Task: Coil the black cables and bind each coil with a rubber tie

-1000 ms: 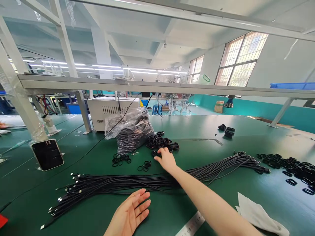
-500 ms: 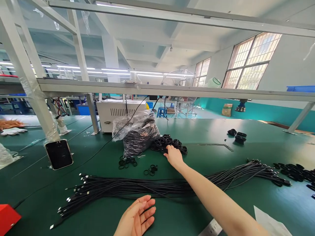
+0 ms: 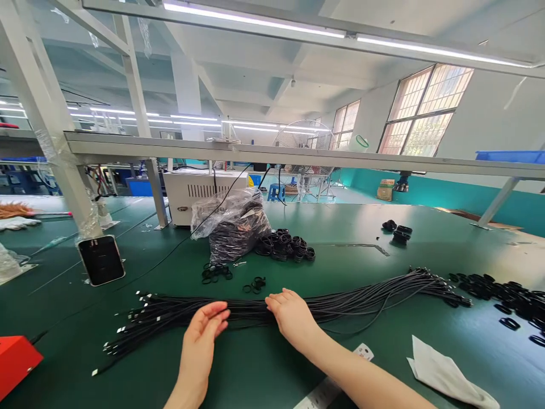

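Observation:
A long bundle of thin black cables (image 3: 349,301) with bright metal plug ends lies across the green table. My left hand (image 3: 203,341) is at the near side of the bundle, palm turned inward. Its thumb and fingers are curved and apart, with nothing held. Over the middle of the bundle is my right hand (image 3: 292,318), fingers pointing left and stretched over the cables. Its fingertips are partly hidden, and I see nothing held in it. Behind the hands lie a few small black rings (image 3: 255,284) and a pile of black looped bands (image 3: 285,245).
A clear plastic bag (image 3: 238,233) of dark items stands before a white metal box (image 3: 200,193). A phone (image 3: 101,260) leans on the left post. More black loops (image 3: 506,295) lie right. Nearer are a white cloth (image 3: 447,369), a power strip (image 3: 319,395) and a red box (image 3: 17,363).
My right hand has left the pile of black loops and come back toward me to the cable bundle. My left hand has moved up and left, closer to the cables. The view has shifted slightly.

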The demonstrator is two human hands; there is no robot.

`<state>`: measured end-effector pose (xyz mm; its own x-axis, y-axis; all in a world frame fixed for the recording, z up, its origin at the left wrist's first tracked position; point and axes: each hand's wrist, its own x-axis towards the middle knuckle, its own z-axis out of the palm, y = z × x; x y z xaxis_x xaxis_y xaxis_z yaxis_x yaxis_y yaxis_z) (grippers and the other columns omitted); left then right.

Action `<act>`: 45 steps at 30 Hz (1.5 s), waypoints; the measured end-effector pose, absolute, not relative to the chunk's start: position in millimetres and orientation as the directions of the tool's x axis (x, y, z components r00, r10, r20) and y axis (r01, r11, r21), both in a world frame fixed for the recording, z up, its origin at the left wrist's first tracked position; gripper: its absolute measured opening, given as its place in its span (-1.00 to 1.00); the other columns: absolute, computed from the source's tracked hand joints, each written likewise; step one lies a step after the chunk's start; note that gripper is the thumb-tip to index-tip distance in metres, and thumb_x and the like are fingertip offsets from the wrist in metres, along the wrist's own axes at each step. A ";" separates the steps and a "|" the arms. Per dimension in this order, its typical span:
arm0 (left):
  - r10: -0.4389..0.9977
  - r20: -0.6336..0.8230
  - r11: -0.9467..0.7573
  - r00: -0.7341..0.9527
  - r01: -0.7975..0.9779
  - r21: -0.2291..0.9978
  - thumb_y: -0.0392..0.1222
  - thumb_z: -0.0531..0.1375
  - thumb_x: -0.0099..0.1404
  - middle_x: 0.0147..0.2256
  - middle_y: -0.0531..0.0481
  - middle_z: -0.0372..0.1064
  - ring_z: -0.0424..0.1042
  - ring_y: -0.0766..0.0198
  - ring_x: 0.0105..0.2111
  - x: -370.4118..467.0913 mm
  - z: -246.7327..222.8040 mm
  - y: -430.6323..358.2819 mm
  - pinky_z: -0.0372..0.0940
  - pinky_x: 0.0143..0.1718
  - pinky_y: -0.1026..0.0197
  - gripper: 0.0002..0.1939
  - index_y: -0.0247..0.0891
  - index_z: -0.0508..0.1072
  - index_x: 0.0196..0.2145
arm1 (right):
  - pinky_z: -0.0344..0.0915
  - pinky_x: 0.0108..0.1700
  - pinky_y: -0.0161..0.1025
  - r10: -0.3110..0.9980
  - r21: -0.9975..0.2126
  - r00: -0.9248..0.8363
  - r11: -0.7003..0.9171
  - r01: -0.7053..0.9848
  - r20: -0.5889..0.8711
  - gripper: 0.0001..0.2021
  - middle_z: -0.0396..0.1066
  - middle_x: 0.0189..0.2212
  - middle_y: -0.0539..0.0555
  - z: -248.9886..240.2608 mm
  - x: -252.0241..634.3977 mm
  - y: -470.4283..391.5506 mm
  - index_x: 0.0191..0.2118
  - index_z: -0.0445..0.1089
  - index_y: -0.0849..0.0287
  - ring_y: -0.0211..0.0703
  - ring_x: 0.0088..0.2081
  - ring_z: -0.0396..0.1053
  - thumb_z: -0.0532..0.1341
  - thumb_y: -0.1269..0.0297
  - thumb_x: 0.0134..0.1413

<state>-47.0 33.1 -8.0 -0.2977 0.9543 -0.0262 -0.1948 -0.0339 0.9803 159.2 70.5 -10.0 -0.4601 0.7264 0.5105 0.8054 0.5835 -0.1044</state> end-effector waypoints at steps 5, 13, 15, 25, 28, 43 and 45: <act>0.861 0.441 -0.307 -0.254 0.432 0.848 -0.22 0.16 0.26 0.26 -0.02 0.16 -0.12 0.05 0.33 -63.8 -2.2 36.6 -0.37 0.32 -0.07 -0.54 -0.04 0.33 0.13 | 0.37 -0.05 -0.21 0.677 -0.201 -0.353 0.597 0.777 0.646 -0.68 0.53 -0.17 0.13 32.0 178.5 58.0 -0.01 0.39 0.19 -0.14 -0.16 0.47 -0.03 0.50 0.28; 0.954 0.048 -0.063 0.297 0.040 0.997 0.07 0.03 0.36 -0.54 0.02 0.43 0.40 0.24 -0.58 -31.4 4.1 9.9 0.29 -0.40 0.17 -0.66 -0.21 0.46 -0.27 | 0.29 0.07 -0.02 0.517 -0.283 -0.057 0.553 0.783 0.854 -0.60 0.40 0.02 0.21 86.4 211.7 38.9 0.20 0.22 0.12 0.00 0.02 0.36 0.03 0.38 0.27; 0.894 -0.050 0.136 0.445 -0.162 0.977 0.00 0.04 0.39 -0.50 -0.02 0.49 0.43 0.27 -0.59 -16.7 11.7 -6.9 0.28 -0.43 0.22 -0.71 -0.23 0.43 -0.16 | 0.03 0.24 0.13 0.502 -0.111 -0.196 0.519 0.848 0.842 -0.50 0.18 0.24 0.20 87.6 208.0 34.3 0.28 0.11 0.07 0.08 0.24 0.09 0.05 0.46 0.24; 0.599 -0.183 0.667 0.779 -0.359 0.653 -0.46 -0.01 0.32 -0.02 -0.31 0.50 0.54 0.07 -0.09 -11.8 21.1 -34.3 0.34 -0.04 0.05 -0.69 -0.33 0.47 -0.10 | 0.03 0.13 -0.11 0.531 0.021 -0.710 0.794 0.607 0.462 -0.83 0.46 -0.37 0.01 61.0 178.6 40.8 -0.26 0.47 0.11 -0.15 -0.18 0.32 0.13 0.44 0.25; 0.536 -0.209 0.724 0.818 -0.319 0.611 -0.54 -0.02 0.20 0.04 -0.35 0.44 0.50 0.00 -0.03 -9.4 19.1 -34.6 0.33 -0.02 0.00 -0.56 -0.39 0.46 -0.04 | 0.10 -0.08 -0.17 0.536 0.041 -0.710 0.785 0.619 0.457 -0.84 0.43 -0.41 0.02 56.5 175.1 40.7 -0.20 0.47 0.10 -0.15 -0.27 0.28 0.14 0.41 0.26; 0.631 -0.041 0.601 0.775 -0.454 0.658 -0.64 0.00 0.09 0.11 -0.19 0.40 0.34 0.07 0.14 -12.8 19.9 -33.1 0.22 0.14 0.08 -0.46 -0.31 0.54 -0.09 | 0.12 -0.25 -0.21 0.762 -0.114 -0.555 0.617 0.779 0.334 -0.79 0.46 -0.39 0.06 32.5 149.2 29.4 -0.11 0.48 0.06 -0.15 -0.32 0.35 0.10 0.22 0.31; 0.655 0.075 0.541 0.752 -0.536 0.648 -0.64 -0.03 0.05 0.11 -0.14 0.40 0.31 0.10 0.16 -17.6 21.1 -31.0 0.20 0.16 0.11 -0.41 -0.29 0.55 -0.09 | 0.17 -0.29 -0.24 0.792 -0.222 -0.568 0.609 0.762 0.224 -0.78 0.48 -0.36 0.05 27.8 141.6 26.0 -0.08 0.46 0.05 -0.14 -0.32 0.39 0.09 0.21 0.31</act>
